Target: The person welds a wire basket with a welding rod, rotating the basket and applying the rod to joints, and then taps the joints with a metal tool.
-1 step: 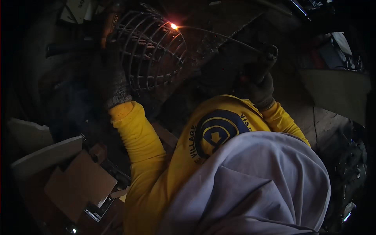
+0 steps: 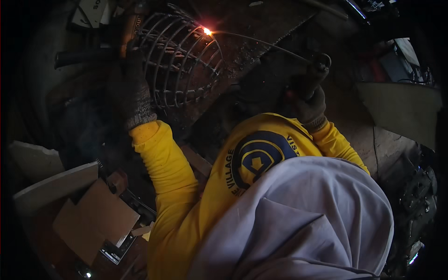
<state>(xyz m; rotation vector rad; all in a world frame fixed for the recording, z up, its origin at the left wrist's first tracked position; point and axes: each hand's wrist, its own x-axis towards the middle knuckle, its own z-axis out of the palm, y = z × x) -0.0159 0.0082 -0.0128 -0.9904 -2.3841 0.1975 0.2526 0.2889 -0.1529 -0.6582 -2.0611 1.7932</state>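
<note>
A round cage of bent metal rods (image 2: 175,84) lies at the upper middle. On its far right rim glows a bright welding spot (image 2: 206,31), touched by the tip of a long thin welding rod (image 2: 261,42). The other end of that rod runs into a dark electrode holder (image 2: 321,65). My gloved right hand (image 2: 310,105) is closed around the holder. Beside the cage's left edge is my gloved left hand (image 2: 135,95), its fingers lost in shadow. Just beyond it is an orange power tool (image 2: 130,35) with a black side handle (image 2: 81,57).
The cage rests on a dark, rough surface (image 2: 270,23). Cut cardboard (image 2: 100,217) and pale boards (image 2: 58,184) lie at the lower left. A greyish panel (image 2: 401,109) stands at the right, with boxes and clutter (image 2: 396,60) behind it. Grey cloth (image 2: 298,214) fills the lower middle.
The picture is somewhat brighter now and the glow around the welding spot looks a little different. Both hands and the cage keep their places.
</note>
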